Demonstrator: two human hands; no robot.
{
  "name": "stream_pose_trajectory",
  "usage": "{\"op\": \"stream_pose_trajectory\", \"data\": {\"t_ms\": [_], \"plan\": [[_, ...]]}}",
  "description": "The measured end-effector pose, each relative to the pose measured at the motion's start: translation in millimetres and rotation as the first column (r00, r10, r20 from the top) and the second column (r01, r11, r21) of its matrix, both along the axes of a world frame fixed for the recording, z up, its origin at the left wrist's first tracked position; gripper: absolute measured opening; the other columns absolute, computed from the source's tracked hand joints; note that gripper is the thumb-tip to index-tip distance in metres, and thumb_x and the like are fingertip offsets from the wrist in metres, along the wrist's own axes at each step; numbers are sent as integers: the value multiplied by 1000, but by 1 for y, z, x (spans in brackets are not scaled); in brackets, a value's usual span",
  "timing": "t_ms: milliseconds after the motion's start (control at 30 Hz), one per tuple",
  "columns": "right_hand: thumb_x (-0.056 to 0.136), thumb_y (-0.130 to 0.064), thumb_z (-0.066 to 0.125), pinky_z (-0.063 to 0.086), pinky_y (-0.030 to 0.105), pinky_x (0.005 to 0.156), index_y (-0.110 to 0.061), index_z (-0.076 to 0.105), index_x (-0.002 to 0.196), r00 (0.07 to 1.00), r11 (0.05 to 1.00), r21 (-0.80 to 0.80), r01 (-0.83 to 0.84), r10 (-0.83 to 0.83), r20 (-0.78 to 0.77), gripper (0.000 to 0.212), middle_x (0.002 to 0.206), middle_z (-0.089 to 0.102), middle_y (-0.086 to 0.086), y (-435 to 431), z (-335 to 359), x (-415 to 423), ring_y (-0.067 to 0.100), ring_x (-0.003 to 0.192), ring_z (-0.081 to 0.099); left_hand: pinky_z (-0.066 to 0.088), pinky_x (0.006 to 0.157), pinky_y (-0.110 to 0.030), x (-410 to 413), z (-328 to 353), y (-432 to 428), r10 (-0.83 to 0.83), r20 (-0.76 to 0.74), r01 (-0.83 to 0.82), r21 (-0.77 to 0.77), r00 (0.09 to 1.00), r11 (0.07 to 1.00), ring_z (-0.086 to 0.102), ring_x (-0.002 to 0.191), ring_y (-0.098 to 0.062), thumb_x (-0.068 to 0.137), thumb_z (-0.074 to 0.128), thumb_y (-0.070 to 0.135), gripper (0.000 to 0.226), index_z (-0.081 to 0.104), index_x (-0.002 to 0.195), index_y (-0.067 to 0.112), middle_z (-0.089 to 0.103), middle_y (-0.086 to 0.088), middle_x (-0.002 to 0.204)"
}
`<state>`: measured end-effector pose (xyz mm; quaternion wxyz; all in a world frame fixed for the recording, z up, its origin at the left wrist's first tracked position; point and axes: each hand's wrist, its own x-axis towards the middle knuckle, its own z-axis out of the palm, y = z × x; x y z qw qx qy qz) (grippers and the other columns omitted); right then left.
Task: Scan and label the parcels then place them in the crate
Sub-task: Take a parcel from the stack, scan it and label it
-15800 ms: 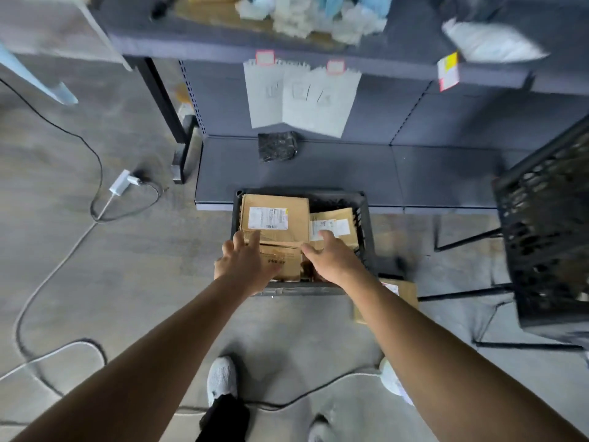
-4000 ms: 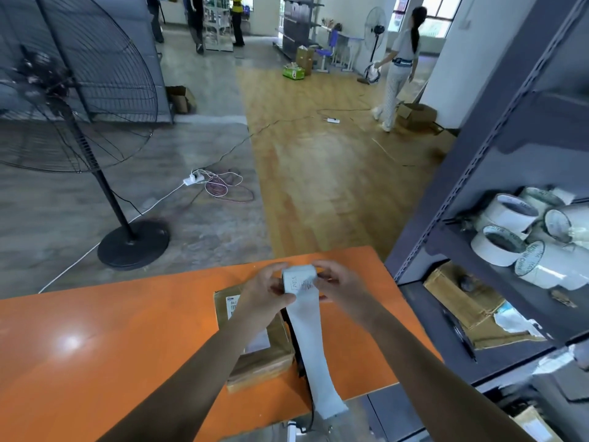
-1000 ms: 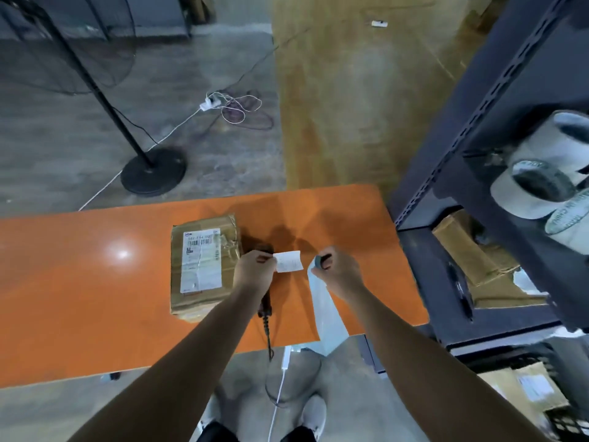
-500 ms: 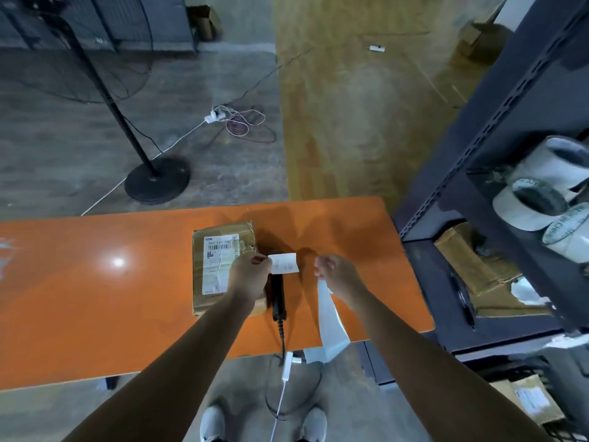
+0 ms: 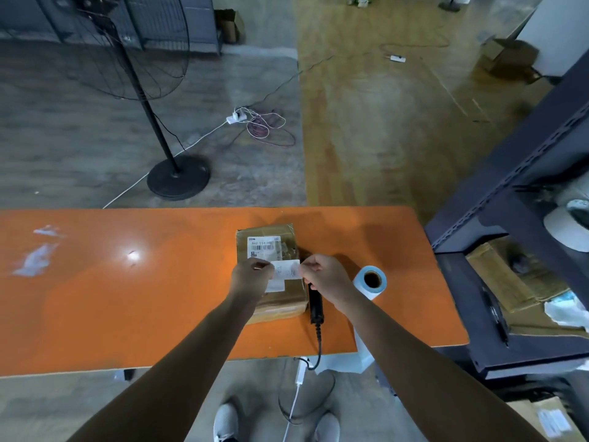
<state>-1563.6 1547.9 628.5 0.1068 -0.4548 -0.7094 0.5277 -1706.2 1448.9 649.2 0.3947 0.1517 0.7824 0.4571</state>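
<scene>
A brown cardboard parcel (image 5: 271, 240) with a printed shipping label lies on the orange table (image 5: 127, 282). Over its near half I hold a small white label (image 5: 287, 270). My left hand (image 5: 250, 277) pinches the label's left end and my right hand (image 5: 323, 275) pinches its right end. A black barcode scanner (image 5: 315, 306) lies right of the parcel, its cable running off the table's front edge. A label roll (image 5: 370, 280) lies to the right of my right hand, its backing strip hanging over the front edge.
A dark metal shelf unit (image 5: 522, 193) stands at the right, holding tape rolls and flattened cardboard. A standing fan (image 5: 177, 177) and a power strip with cables (image 5: 237, 116) are on the floor beyond the table. A cardboard parcel (image 5: 548, 419) lies at the bottom right.
Both hands have brought the label over the parcel and now pinch it at either end. My right hand has let go of the label roll, which now lies on the table.
</scene>
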Motion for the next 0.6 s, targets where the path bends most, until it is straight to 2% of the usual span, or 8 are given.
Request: {"op": "stream_pose_trajectory", "data": {"t_ms": [67,133,200,300,367,467,533,600], "plan": [[88,-33,63,53,28,71,-23,66,88,999,1000,18,-20,19,51,10,82,67,-5,-2,-1,-3,7,77,64,44,57,-27,-3,-3,-4,-20,-4,20,-11,1000,1000,54,62,-17,85,60,9,10,68,81,13,63,-2,74],[87,-31,61,43,17,58,-27,64,82,993,998,54,-44,38,108,7,75,64,-8,-5,0,-6,0,66,58,45,62,-29,-4,-7,-9,-51,-20,50,-24,999,998,56,65,-18,84,65,8,10,69,77,14,63,-1,70],[87,-28,59,37,15,51,-28,62,78,985,995,77,-69,56,161,10,70,61,-8,-10,-1,-9,2,61,54,43,60,-26,-4,-13,-13,-101,-80,97,-54,992,994,57,68,-19,83,68,9,4,71,81,12,64,-1,72],[87,-24,56,39,23,54,-22,63,81,970,991,102,-92,66,234,10,70,63,-1,-18,-6,-12,10,62,55,37,50,-23,-2,-21,-18,-168,-216,142,-134,962,981,56,66,-19,82,64,12,7,69,80,9,62,0,69],[88,-21,54,40,29,56,-17,63,83,963,988,121,-93,58,264,11,73,64,5,-22,-7,-13,14,64,55,39,49,-23,-1,-22,-18,-196,-250,154,-176,948,972,59,69,-20,81,66,14,7,64,85,8,61,0,73],[90,-19,54,39,25,56,-21,58,76,953,982,147,-117,69,295,14,70,59,1,-24,-7,-12,12,64,53,53,60,-32,-2,-20,-15,-190,-241,142,-203,952,969,63,82,-24,77,75,15,34,51,101,13,60,-2,89],[91,-19,55,38,22,54,-22,57,76,948,979,164,-124,68,310,16,69,57,0,-25,-7,-11,10,63,52,58,67,-40,-4,-20,-14,-219,-289,164,-202,932,966,64,84,-26,79,74,14,35,49,103,13,61,-4,92],[93,-20,54,38,22,54,-21,57,76,942,972,196,-126,56,330,17,67,57,-1,-26,-7,-13,10,61,51,58,64,-42,-2,-21,-14,-248,-351,187,-197,903,962,65,82,-26,82,70,13,31,48,103,13,62,-4,92]]}}
